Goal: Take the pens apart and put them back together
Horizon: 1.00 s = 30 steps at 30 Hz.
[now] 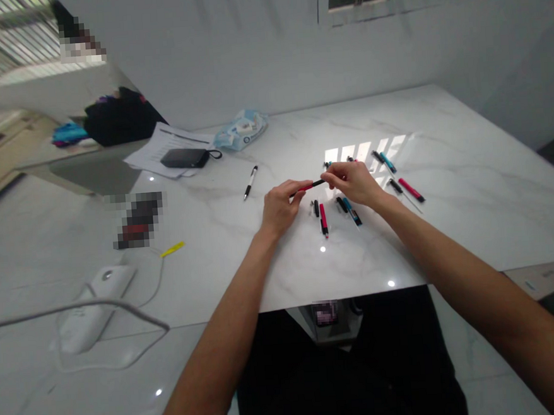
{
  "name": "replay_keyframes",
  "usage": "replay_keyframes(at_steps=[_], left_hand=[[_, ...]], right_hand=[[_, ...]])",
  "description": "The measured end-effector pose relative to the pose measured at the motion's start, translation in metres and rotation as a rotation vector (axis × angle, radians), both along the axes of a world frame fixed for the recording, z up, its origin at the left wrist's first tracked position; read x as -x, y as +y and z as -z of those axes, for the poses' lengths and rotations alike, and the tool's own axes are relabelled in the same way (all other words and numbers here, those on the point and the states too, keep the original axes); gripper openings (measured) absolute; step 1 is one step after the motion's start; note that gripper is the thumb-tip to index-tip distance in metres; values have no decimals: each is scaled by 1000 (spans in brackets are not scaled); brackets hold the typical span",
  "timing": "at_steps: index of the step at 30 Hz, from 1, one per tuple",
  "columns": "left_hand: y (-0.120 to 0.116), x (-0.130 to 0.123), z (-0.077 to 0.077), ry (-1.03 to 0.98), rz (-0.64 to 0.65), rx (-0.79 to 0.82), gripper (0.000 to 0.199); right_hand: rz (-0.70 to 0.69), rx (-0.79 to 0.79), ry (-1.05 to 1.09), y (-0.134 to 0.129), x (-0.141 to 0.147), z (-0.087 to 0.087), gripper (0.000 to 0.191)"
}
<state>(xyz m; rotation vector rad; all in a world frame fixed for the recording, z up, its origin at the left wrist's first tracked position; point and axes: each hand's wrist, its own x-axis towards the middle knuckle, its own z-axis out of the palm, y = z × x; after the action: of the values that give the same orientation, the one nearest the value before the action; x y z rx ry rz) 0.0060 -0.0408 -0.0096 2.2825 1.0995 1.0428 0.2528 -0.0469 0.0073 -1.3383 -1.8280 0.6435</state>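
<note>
Red and black slim pen-like stick [306, 187], held just above the white marbled table [291, 276], between both hands on my feed. Left hand [279, 208]: grip pinching the red side, thumb and fingers pressed together. Right hand [351, 180]: grip pinching the black end with thumb and fingertips; exact finger contact too small for me to tell.

Below the hands, nearer the person, I get a red pen barrel with black end [324, 217] beside a short black pen piece [316, 208], then a teal and black pen barrel [352, 211] beside another black piece [341, 204]. Right of the right hand: bright red barrel with black tip [411, 190], black cap-like piece [396, 186], thin pale rod [412, 204]. Farther back, teal barrel [387, 162] next to a dark piece [377, 157]. More small parts behind the right hand, partly hidden.

Left of the left hand, apart, lies a white and black pen [250, 183]. Beyond it: black flat case with a loop [183, 158] on printed white papers [147, 156], light-blue and white soft packet [242, 130] near them.
</note>
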Motion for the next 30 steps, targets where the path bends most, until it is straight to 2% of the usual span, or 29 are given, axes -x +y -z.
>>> replay_keyframes(at_steps=[3, 8, 11, 13, 16, 19, 22, 24, 27, 30], left_hand=[[-1, -1, -1, -3, -10, 13, 29], [-2, -2, -2, -27, 18, 25, 27], [-2, -2, -2, -56, -1, 33, 29], [-2, -2, -2, -65, -26, 39, 30], [-3, -2, -4, -60, -38, 44, 30], [-3, -3, -4, -77, -23, 60, 29], [-2, -3, -3, -108, -3, 53, 27], [-1, -2, -3, -118, -5, 36, 26], [1, -2, -1, -125, -21, 40, 29], [2, -2, 1, -138, -25, 55, 30]], right_hand=[[-17, -27, 28, 0, -1, -2, 33], [36, 33, -61, 2, -4, -1, 47], [-29, -8, 30, 3, -4, 1, 30], [-60, -17, 71, 3, -4, 2, 26], [-31, -12, 34, 3, -4, 1, 25], [-8, -24, -24, 3, -5, -1, 31], [-1, -6, -67, 2, -5, -3, 48], [-7, -8, -62, 2, -4, -2, 52], [-29, -56, 28, 3, -4, -1, 38], [-53, -94, 109, 4, -6, 1, 35]])
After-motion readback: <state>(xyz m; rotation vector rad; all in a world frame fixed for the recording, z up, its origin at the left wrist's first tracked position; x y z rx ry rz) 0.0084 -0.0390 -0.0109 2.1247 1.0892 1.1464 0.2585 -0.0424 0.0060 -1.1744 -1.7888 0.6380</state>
